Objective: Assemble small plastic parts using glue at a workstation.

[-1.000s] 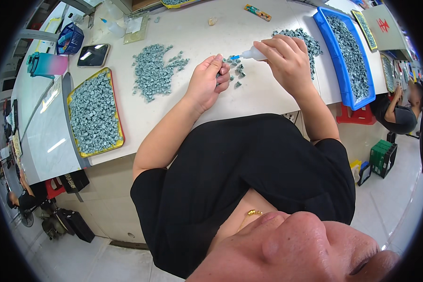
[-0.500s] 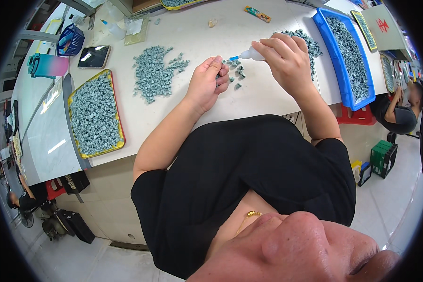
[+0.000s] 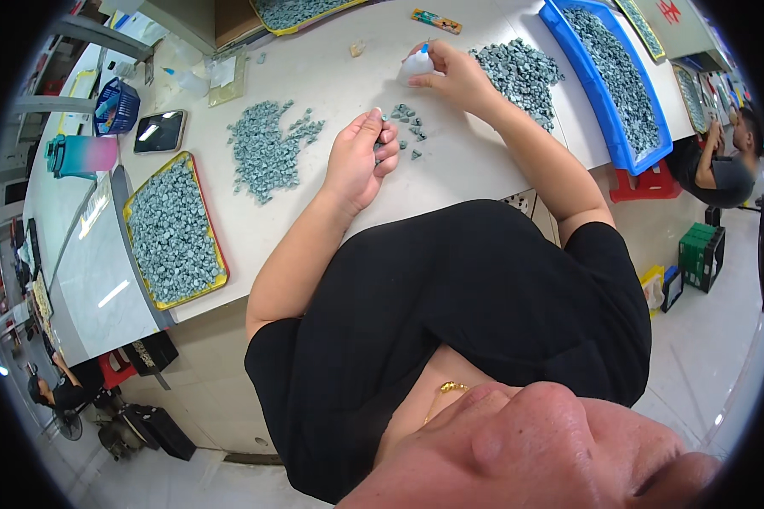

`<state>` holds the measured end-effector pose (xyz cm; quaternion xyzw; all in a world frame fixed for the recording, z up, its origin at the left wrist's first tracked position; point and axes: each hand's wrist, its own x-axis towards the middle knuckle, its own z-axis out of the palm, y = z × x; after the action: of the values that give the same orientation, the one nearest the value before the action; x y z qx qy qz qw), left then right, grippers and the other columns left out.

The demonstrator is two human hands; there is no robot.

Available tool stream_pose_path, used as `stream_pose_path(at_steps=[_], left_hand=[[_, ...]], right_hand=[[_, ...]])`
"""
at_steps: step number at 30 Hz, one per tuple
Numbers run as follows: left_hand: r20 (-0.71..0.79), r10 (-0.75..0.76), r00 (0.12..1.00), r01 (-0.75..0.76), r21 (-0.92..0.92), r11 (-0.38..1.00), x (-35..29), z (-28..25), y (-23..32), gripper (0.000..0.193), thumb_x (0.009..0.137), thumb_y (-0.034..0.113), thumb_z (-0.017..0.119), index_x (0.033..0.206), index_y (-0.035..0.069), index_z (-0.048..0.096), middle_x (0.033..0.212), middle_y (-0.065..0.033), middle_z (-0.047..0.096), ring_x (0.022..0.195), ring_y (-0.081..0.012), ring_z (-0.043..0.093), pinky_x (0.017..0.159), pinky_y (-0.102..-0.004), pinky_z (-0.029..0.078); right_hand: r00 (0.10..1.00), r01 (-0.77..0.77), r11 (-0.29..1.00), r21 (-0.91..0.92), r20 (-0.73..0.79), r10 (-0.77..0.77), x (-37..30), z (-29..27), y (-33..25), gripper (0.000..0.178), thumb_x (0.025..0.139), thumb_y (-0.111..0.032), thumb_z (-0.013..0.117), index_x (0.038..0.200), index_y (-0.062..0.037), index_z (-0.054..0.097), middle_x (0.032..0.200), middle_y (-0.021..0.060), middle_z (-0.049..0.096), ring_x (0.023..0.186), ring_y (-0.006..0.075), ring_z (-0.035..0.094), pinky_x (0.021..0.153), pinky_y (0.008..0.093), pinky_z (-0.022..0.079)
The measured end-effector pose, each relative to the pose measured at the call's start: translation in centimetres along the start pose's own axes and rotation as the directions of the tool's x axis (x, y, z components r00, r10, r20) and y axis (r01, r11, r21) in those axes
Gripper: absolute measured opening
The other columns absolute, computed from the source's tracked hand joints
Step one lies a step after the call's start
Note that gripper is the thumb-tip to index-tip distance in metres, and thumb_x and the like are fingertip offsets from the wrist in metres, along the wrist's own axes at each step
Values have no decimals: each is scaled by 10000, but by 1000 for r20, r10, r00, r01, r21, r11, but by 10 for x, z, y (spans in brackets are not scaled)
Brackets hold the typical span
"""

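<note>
My left hand (image 3: pixel 364 159) is closed above the middle of the table. Small grey-green pieces (image 3: pixel 377 146) show between its curled fingers, and a tiny one is at the pinch of thumb and forefinger. Farther off to the right, my right hand (image 3: pixel 458 78) has its fingers around a white squeeze bottle (image 3: pixel 415 69) with a blue tip. The bottle stands upright, at or just above the tabletop; I cannot tell whether it touches. Several loose grey-green pieces (image 3: pixel 417 133) lie between the two hands. A larger spread of them (image 3: pixel 267 144) lies left of my left hand.
At left are a yellow-rimmed tray (image 3: pixel 221 270) of pieces, a phone (image 3: pixel 160 132), a tumbler (image 3: pixel 81 156) and a blue basket (image 3: pixel 117 109). A heap of pieces (image 3: pixel 518 78) and a blue bin (image 3: pixel 621 146) sit at right. Another person (image 3: pixel 728 161) sits beyond the bin.
My right hand has drawn the bottle away from my left hand, farther back on the table. Its tip pointed at the left hand's fingertips before; now it points up. The left hand stays closed.
</note>
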<state>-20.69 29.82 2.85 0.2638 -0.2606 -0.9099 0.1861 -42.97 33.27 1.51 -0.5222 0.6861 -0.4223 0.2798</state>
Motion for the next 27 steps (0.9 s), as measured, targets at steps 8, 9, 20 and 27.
stream_pose_path(at_steps=[8,9,20,27], left_hand=[[8,-17,1000,17,-15,1000,-3,0,1,209,1003,235,437,881,66,452,760,-13,419,595,-77,339,456,-192,263],[11,-26,1000,26,-12,1000,-2,0,1,206,1002,234,440,883,66,454,760,-13,420,595,-76,340,456,-192,263],[-24,-15,1000,15,8,1000,-1,6,-2,188,1003,224,435,905,63,444,760,-9,406,598,-69,348,456,-189,270],[20,-20,1000,20,0,1000,-1,-2,-3,160,999,210,439,919,72,447,766,-11,436,571,-70,351,447,-201,281]], right_hand=[[991,98,912,-399,-42,-125,-20,-58,-8,234,896,-79,541,1113,-55,626,1007,81,679,888,229,638,816,334,491],[994,91,840,-535,-7,-112,-23,-62,-6,212,891,-46,518,1067,-12,632,976,122,677,880,284,644,816,353,493],[973,165,635,-755,19,-230,-30,-52,19,186,805,-26,522,949,15,634,969,157,582,993,310,564,863,376,475],[980,25,766,-643,-136,-146,-19,-56,20,163,832,-98,566,962,-48,653,965,138,615,903,326,605,811,394,496]])
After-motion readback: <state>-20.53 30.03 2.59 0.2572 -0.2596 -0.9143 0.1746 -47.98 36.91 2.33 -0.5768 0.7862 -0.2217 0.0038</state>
